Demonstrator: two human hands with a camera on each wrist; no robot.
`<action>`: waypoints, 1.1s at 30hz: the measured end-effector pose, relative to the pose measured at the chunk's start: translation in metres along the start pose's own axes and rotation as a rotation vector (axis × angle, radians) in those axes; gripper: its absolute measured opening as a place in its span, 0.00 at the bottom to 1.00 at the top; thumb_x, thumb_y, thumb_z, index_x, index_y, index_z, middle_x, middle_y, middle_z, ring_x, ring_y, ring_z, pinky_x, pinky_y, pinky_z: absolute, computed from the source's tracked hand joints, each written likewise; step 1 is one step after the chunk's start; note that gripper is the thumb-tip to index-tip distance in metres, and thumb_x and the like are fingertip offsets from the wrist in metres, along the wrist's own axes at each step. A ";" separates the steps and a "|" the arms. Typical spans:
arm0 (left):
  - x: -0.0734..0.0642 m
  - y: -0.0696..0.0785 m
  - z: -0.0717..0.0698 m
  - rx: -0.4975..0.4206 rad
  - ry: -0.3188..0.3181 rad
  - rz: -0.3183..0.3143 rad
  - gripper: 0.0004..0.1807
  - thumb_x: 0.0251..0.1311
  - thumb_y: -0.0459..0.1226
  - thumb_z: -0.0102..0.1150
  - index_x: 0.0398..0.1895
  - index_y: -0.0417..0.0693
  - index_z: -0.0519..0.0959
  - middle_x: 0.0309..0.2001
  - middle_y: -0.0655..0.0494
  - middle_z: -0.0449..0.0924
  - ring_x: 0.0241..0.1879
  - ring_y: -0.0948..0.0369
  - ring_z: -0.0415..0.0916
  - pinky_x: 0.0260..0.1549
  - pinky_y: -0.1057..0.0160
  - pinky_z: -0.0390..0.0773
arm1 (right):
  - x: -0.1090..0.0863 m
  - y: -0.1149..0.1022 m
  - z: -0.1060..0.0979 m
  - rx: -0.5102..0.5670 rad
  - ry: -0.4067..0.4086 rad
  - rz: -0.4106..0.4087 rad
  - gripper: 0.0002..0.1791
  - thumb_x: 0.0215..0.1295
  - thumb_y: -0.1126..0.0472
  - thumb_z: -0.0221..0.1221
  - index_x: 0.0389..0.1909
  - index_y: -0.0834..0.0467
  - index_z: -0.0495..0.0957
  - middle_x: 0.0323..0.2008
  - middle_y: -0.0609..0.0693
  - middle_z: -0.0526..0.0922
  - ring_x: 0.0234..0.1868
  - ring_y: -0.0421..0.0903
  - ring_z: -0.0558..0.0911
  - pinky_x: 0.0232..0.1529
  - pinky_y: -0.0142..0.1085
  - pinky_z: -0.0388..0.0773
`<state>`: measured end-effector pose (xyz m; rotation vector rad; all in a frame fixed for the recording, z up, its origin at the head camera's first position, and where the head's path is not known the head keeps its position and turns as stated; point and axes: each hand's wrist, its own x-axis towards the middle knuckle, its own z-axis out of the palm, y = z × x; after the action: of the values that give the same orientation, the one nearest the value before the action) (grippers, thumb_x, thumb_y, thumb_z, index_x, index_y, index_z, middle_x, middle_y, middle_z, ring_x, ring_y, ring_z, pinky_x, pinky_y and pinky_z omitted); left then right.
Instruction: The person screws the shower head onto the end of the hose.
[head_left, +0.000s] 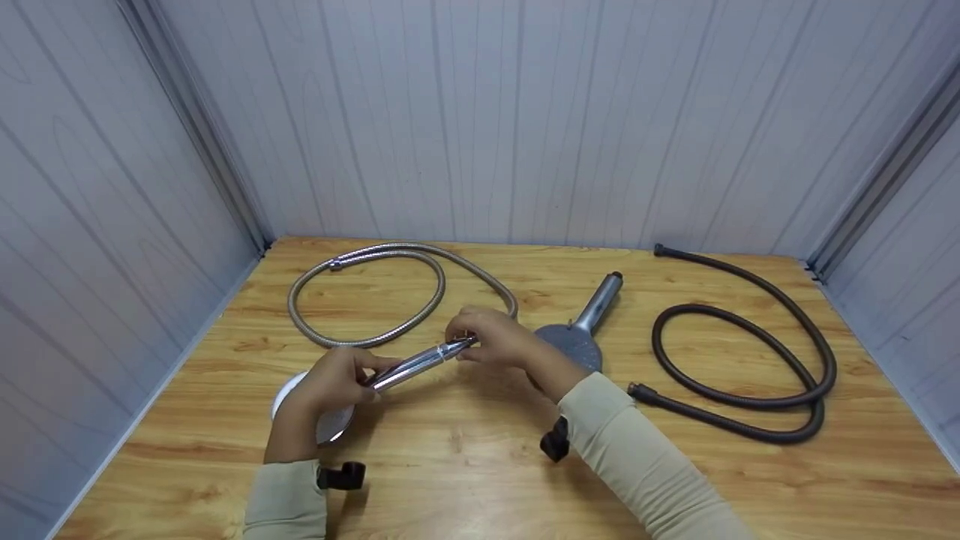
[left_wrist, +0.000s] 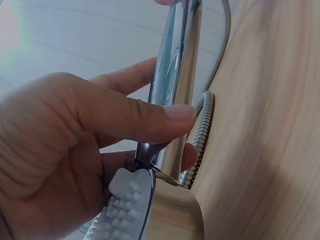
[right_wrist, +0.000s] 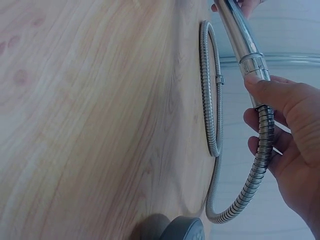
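Observation:
My left hand (head_left: 328,382) grips the handle of a chrome shower head (left_wrist: 172,65), thumb on one side and fingers on the other. The head's white nozzle face (left_wrist: 122,205) sits beside that hand, near the wood surface. At the handle's other end, my right hand (head_left: 491,337) pinches the end fitting of a silver shower hose (right_wrist: 264,145) between thumb and fingers. Fitting and handle end meet in line; whether the threads are engaged cannot be seen. From the right hand the hose bends away and loops on the table.
A grey shower head (head_left: 598,304) lies right of the right hand, partly behind that forearm. Further right, a dark shower hose (head_left: 831,364) is coiled loosely on the wooden table (head_left: 465,465). Pale panels (head_left: 480,120) enclose the back and sides.

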<state>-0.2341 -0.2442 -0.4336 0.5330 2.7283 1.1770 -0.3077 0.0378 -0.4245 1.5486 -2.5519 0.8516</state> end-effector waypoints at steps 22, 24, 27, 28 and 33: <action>-0.001 0.002 0.000 0.009 0.001 -0.012 0.31 0.42 0.21 0.71 0.52 0.54 0.85 0.33 0.56 0.83 0.20 0.62 0.67 0.18 0.64 0.70 | -0.002 0.000 -0.001 0.009 -0.029 -0.005 0.10 0.64 0.67 0.63 0.45 0.64 0.84 0.40 0.55 0.83 0.41 0.48 0.81 0.42 0.32 0.78; -0.001 0.003 0.000 0.018 0.004 -0.021 0.30 0.42 0.21 0.71 0.52 0.54 0.85 0.34 0.56 0.83 0.21 0.61 0.67 0.19 0.64 0.71 | -0.002 0.000 -0.001 -0.002 -0.031 -0.006 0.11 0.64 0.66 0.62 0.46 0.64 0.84 0.40 0.55 0.83 0.41 0.48 0.82 0.43 0.33 0.78; -0.002 0.004 0.000 0.023 0.003 -0.023 0.30 0.43 0.21 0.70 0.52 0.53 0.84 0.35 0.55 0.83 0.21 0.61 0.67 0.19 0.63 0.71 | -0.002 0.000 0.000 -0.014 -0.036 -0.003 0.11 0.65 0.65 0.62 0.46 0.64 0.84 0.40 0.55 0.84 0.40 0.48 0.82 0.42 0.33 0.78; -0.002 0.005 0.000 0.023 0.003 -0.021 0.30 0.43 0.21 0.70 0.52 0.53 0.84 0.35 0.55 0.83 0.21 0.61 0.67 0.19 0.63 0.71 | -0.002 0.000 0.000 -0.019 -0.037 -0.001 0.11 0.65 0.65 0.62 0.46 0.64 0.84 0.40 0.55 0.84 0.40 0.47 0.82 0.42 0.33 0.78; -0.002 0.005 0.000 0.028 -0.001 -0.005 0.30 0.43 0.21 0.70 0.52 0.52 0.84 0.36 0.54 0.83 0.21 0.62 0.67 0.18 0.64 0.71 | -0.002 -0.003 -0.001 -0.049 -0.050 0.010 0.11 0.67 0.65 0.60 0.47 0.64 0.84 0.39 0.55 0.84 0.40 0.47 0.82 0.42 0.35 0.78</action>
<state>-0.2309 -0.2421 -0.4298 0.5298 2.7480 1.1387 -0.3049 0.0384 -0.4231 1.5646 -2.5963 0.7551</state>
